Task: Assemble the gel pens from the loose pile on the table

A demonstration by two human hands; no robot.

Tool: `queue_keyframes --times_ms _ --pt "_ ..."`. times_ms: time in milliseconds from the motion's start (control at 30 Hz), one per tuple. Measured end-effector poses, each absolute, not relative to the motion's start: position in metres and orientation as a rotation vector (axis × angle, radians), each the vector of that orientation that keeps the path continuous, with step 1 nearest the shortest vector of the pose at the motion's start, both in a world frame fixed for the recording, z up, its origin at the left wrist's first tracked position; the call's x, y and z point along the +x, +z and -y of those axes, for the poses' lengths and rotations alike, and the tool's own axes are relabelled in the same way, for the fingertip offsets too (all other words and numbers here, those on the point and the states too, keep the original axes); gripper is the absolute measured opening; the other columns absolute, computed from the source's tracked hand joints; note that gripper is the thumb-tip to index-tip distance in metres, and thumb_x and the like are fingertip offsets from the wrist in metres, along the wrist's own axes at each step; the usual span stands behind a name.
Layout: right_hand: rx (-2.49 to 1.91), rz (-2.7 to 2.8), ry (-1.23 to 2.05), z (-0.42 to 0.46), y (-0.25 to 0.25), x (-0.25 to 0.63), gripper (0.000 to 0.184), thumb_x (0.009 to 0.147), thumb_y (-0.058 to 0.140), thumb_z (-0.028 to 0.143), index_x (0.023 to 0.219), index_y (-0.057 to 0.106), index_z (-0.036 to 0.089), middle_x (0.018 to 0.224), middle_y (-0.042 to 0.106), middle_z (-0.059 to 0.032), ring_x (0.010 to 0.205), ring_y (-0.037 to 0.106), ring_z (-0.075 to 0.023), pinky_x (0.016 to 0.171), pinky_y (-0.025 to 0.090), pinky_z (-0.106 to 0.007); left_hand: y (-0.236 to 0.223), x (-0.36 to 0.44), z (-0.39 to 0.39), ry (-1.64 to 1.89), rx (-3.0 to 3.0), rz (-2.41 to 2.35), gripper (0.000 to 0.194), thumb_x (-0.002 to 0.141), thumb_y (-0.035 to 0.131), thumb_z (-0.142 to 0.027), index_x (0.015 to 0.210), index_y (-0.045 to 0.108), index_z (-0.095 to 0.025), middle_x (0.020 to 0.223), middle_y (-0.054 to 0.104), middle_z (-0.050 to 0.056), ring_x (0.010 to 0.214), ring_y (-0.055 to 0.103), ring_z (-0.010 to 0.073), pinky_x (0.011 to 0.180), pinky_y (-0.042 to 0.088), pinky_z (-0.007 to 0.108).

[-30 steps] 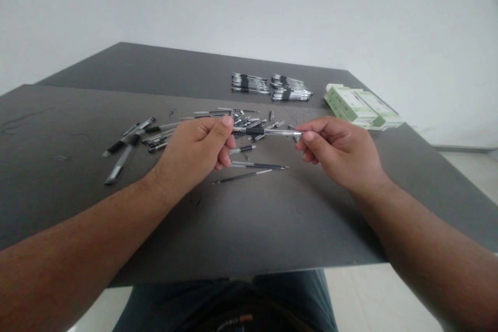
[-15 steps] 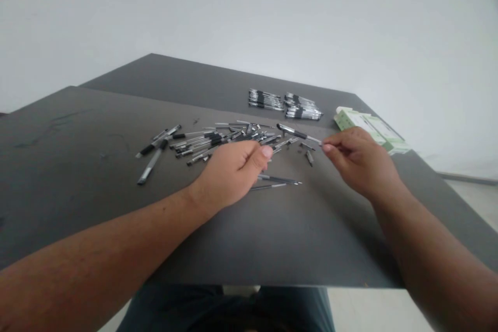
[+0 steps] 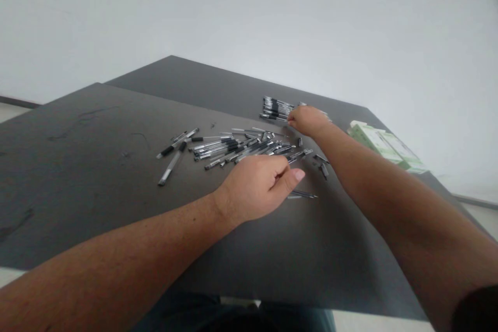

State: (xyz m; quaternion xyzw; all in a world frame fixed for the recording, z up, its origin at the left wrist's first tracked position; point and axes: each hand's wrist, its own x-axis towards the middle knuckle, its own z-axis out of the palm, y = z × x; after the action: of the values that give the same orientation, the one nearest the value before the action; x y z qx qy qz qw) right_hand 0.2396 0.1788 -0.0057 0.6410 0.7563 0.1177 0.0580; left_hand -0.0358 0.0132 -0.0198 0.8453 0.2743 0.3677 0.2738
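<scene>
My right hand [image 3: 309, 119] is stretched far out, its fingers pinched together at the near edge of the neat stack of black-and-clear pens [image 3: 275, 107]. I cannot tell what it grips apart from the stack. My left hand [image 3: 260, 182] hovers low over the dark table [image 3: 97, 166], fingers curled under and thumb pointing right, hiding whatever is in them. It sits just in front of the loose scatter of pen barrels, caps and parts [image 3: 237, 146]. Thin refills [image 3: 302, 195] poke out beside its thumb.
Green-and-white boxes [image 3: 383, 146] lie at the table's right edge, beyond my right forearm. Two separate pen barrels [image 3: 175, 153] lie left of the scatter. Small caps [image 3: 323, 168] rest under my right forearm. A second table surface continues behind, against a white wall.
My right hand carried the assembled pen away from the left hand and out to the far stack. My left hand let go of it and dropped toward the refills. The view swung left.
</scene>
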Motion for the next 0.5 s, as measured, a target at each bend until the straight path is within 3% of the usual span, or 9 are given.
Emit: queue_keyframes --times_ms 500 --pt "2.073 -2.168 0.411 -0.213 -0.012 0.25 0.032 0.101 0.07 0.03 0.125 0.085 0.014 0.13 0.08 -0.0234 0.116 0.074 -0.0347 0.101 0.054 -0.043 -0.017 -0.037 -0.01 0.958 2.292 -0.653 0.049 0.11 0.051 -0.053 0.073 0.053 -0.022 0.067 0.059 0.0 0.064 0.055 0.0163 0.062 0.034 0.035"
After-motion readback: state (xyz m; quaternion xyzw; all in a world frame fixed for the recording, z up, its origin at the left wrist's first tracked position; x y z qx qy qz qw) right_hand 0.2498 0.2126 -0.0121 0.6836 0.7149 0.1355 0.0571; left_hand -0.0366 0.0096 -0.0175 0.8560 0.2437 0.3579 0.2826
